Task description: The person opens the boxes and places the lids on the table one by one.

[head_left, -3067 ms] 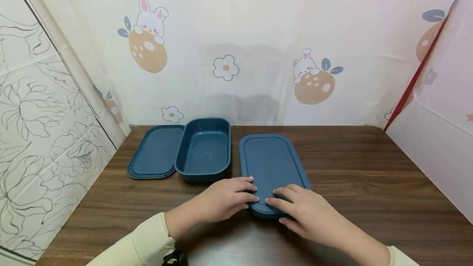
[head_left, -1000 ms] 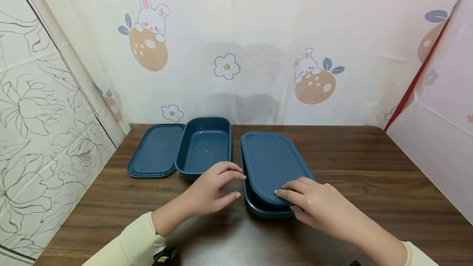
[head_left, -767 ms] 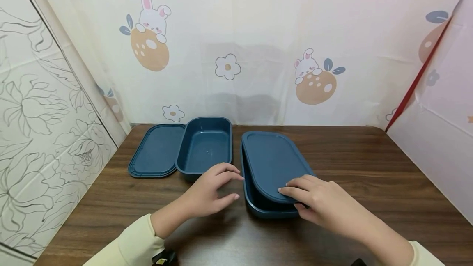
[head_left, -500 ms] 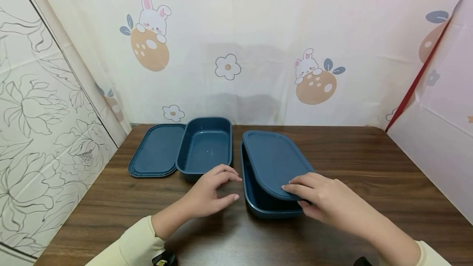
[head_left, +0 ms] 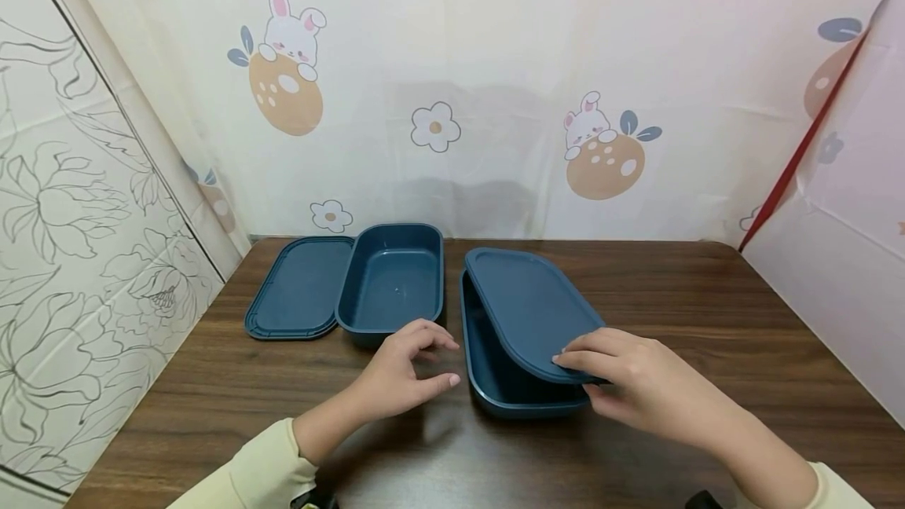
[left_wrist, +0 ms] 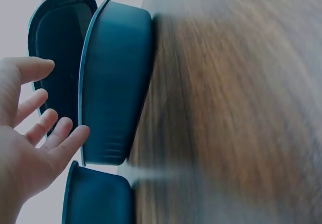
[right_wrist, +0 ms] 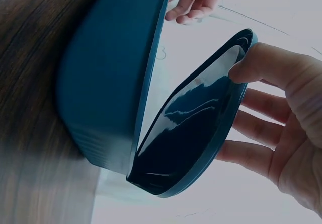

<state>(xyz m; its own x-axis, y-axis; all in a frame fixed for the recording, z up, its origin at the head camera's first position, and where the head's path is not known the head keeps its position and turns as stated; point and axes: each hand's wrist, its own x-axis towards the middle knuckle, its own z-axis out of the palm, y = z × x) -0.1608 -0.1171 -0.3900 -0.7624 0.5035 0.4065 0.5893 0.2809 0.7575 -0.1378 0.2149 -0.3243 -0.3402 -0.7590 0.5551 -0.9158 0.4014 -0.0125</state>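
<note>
My right hand point(head_left: 646, 383) pinches the near right edge of a dark blue lid point(head_left: 533, 309), thumb beneath and fingers on top. The lid slants over a dark blue rectangular food container point(head_left: 526, 407), raised at the near end and low toward its far right. In the right wrist view the lid's glossy underside point(right_wrist: 196, 118) faces the container, with a wedge-shaped gap between. My left hand point(head_left: 399, 371) hovers left of this container, thumb and fingers apart, holding nothing. In the left wrist view its fingers overlap the container's wall point(left_wrist: 118, 83).
A second blue container point(head_left: 389, 289), uncovered, stands to the left. Its lid point(head_left: 300, 289) lies flat beside it, partly tucked under its edge. The brown wooden table point(head_left: 679, 289) ends at a printed curtain point(head_left: 495, 100) behind.
The lid, first seated on the right container, has been lifted at its near end and tilts up more, shifting right with my right hand. My left hand has come off the lid and drawn left.
</note>
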